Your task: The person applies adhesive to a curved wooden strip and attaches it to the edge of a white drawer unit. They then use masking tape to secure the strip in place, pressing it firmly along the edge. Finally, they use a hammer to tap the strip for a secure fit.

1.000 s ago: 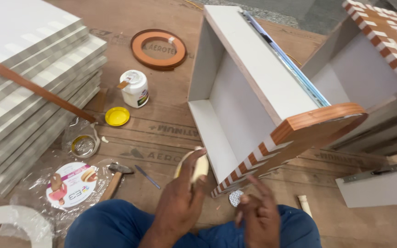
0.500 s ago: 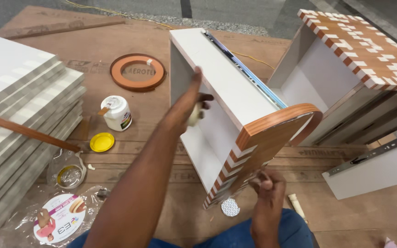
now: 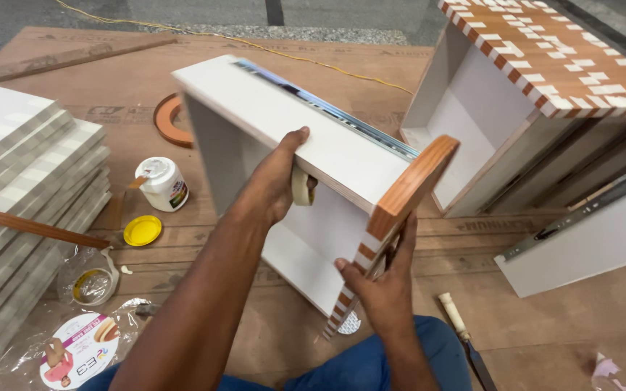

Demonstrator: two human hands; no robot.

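What changed: A moment ago the left hand (image 3: 273,190) was just reaching up to the white drawer box (image 3: 284,123). Now it is clamped on the box's top side panel. The right hand (image 3: 382,286) has come up from near the floor to the front of the drawer.
What it means: Both hands now have hold of the box, so it looks steady and can be tipped or turned.
Left fingers: Thumb on top of the white panel, fingers curled under its edge. A small roll of tape (image 3: 301,186) is tucked in that hand, pressed against the panel.
Right fingers: Wrapped around the orange-and-white checked front edge (image 3: 353,279), just below the round wooden handle (image 3: 414,185).
Where the box is: Standing on its side on the brown board floor (image 3: 545,318), between the two hands, right in front of the person's knees.
Metal slide rail (image 3: 327,108): On top of the box, away from the fingers.
Nearby: A white glue bottle (image 3: 162,184) and its yellow lid (image 3: 142,230) sit to the left, well apart from the hands.
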